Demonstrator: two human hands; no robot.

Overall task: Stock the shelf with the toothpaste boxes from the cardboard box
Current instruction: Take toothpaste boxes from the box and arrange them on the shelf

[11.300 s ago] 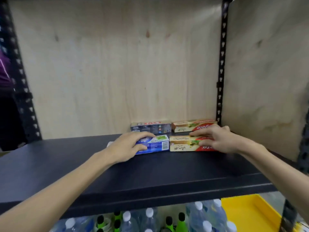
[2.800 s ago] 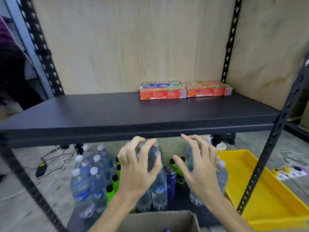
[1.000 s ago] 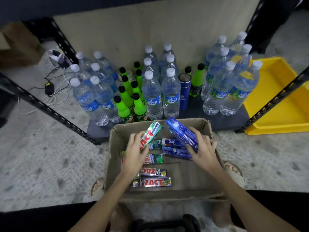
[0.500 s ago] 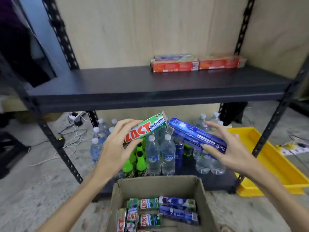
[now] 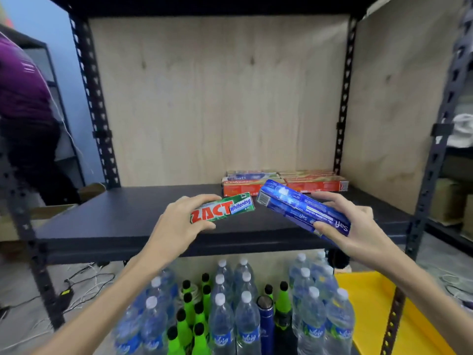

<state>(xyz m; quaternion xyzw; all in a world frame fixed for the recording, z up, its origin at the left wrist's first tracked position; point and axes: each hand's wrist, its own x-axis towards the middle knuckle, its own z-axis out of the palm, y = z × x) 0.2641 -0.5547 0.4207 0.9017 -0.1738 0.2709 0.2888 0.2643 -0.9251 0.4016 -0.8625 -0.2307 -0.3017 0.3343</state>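
You faced a dark metal rack backed with pale plywood, its black shelf (image 5: 122,216) running across at the height of your hands. On the level beneath stood rows of water bottles (image 5: 245,319) and green bottles (image 5: 189,316), with a yellow tray (image 5: 378,311) to their right. At the shelf's back right corner lay the stocked boxes (image 5: 281,184), stacked flat in two columns, long axes running left to right along the back panel. Your right hand (image 5: 355,234) gripped the blue Safi box (image 5: 302,210), fingers curled over its near end; the box angled away up-left, its far end pointing toward that stack and very near it. Your left hand (image 5: 179,224) gripped the green Zact box (image 5: 222,207) at its left end, long axis almost parallel to the shelf edge, hovering over the shelf's middle, left of the stack. By my reading, the right hand was nearer the stack, and its box needed turning square to match the row.
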